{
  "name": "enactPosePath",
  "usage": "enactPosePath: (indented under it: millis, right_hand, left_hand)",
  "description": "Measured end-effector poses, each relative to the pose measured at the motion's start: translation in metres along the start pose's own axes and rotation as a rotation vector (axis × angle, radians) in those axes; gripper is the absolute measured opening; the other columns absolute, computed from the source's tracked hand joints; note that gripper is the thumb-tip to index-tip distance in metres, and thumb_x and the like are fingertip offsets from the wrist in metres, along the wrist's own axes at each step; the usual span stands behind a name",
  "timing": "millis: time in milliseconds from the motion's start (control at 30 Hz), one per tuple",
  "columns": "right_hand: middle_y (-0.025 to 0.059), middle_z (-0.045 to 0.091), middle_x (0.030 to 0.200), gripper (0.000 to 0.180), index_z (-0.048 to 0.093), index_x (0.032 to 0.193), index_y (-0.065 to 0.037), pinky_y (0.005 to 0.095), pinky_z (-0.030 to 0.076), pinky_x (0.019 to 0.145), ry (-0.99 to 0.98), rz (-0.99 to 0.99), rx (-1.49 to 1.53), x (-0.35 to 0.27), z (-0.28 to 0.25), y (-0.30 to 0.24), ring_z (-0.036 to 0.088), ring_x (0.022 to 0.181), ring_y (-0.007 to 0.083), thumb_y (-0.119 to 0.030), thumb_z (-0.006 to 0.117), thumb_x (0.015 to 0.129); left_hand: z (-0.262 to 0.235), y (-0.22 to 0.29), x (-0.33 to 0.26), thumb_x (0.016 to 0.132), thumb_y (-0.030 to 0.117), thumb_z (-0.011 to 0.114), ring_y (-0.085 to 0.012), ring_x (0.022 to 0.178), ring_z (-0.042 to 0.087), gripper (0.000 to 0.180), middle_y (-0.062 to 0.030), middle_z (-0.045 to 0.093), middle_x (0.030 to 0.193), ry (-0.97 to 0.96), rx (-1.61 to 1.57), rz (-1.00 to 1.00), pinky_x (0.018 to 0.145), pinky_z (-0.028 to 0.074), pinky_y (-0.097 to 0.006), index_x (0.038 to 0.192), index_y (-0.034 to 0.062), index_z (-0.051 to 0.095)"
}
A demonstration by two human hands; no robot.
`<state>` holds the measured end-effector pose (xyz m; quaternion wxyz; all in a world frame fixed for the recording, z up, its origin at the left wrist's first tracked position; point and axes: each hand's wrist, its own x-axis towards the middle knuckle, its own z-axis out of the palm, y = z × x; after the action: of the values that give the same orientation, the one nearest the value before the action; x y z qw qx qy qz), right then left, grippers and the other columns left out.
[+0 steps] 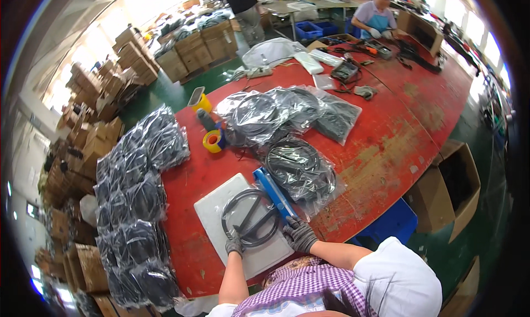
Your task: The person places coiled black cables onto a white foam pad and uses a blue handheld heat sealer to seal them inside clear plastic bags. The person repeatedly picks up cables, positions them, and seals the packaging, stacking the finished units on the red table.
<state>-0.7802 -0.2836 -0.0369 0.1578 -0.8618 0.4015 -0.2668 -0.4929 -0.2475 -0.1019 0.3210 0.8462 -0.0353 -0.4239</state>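
A coil of black tubing or cable (224, 220) in a clear plastic bag lies on a white foam board (210, 208) at the table's near edge. My left hand (234, 243), in a grey glove, grips the lower left side of this bagged coil. A long blue bar-shaped tool, like a bag sealer (274, 193), lies along the bag's right side. My right hand (300, 235), also gloved, rests at the tool's near end with its fingers stretched out. Right of the tool lies another bagged black coil (301, 171).
Stacked bagged coils (135, 201) line the table's left side, and more bags (276, 110) lie ahead. A yellow tape roll (212, 141) stands on the red table (381, 151). Cardboard boxes (444, 190) stand at the right. A co-worker (375, 16) sits at the far end.
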Motion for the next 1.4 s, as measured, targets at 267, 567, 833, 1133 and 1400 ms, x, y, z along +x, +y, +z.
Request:
enactPosePath:
  millis: [267,567,833,1133,1400]
  right_hand:
    - [0.0208,0.043,0.113,0.021,0.053,0.086,-0.01,0.0457,0.034,0.088,-0.045,0.01,-0.014,0.002,-0.002,-0.001,0.041,0.104,0.039,-0.02,0.055,0.068]
    - [0.0202,0.044,0.115,0.018,0.054,0.083,-0.008,0.0443,0.033,0.089,-0.025,0.027,-0.025,-0.001,0.002,-0.002,0.041,0.105,0.0369,-0.02,0.052,0.07]
    - [0.0178,0.043,0.117,0.028,0.056,0.091,-0.01,0.0421,0.032,0.091,-0.225,0.106,-0.027,0.017,-0.017,-0.011,0.041,0.107,0.0343,-0.029,0.053,0.071]
    - [0.0167,0.046,0.111,0.036,0.053,0.099,-0.009,0.0389,0.036,0.086,-0.221,0.283,0.257,0.052,-0.073,-0.027,0.045,0.101,0.0313,-0.03,0.057,0.071]
    - [0.0053,0.056,0.082,0.029,0.051,0.099,-0.008,0.0257,0.045,0.058,0.0,0.977,1.228,0.02,-0.058,-0.009,0.055,0.066,0.0136,-0.025,0.057,0.076]
  left_hand:
    - [0.003,-0.002,-0.004,0.073,0.047,0.055,-0.0177,0.055,0.051,0.055,-0.0075,0.056,0.075,-0.071,-0.121,0.139,0.042,0.041,-0.032,0.107,0.0049,0.052]
    - [0.002,0.008,-0.011,0.073,0.045,0.057,-0.0171,0.053,0.051,0.043,-0.0067,0.055,0.069,-0.029,-0.063,-0.032,0.041,0.04,-0.032,0.091,0.0058,0.056]
    - [-0.006,-0.021,0.025,0.062,0.017,0.068,-0.0188,0.047,0.052,0.031,-0.0079,0.056,0.063,-0.132,-0.319,0.035,0.037,0.038,-0.031,0.085,0.003,0.053]
    - [-0.012,-0.034,-0.008,0.071,-0.002,0.053,-0.0228,0.076,0.058,0.036,-0.0104,0.057,0.096,-0.678,-0.905,-0.032,0.063,0.051,-0.034,0.107,0.0016,0.047]
    - [-0.04,-0.049,-0.003,0.073,-0.001,0.056,-0.0141,0.071,0.056,0.026,-0.0044,0.057,0.085,-0.724,-0.821,0.019,0.059,0.047,-0.025,0.098,0.0041,0.051]
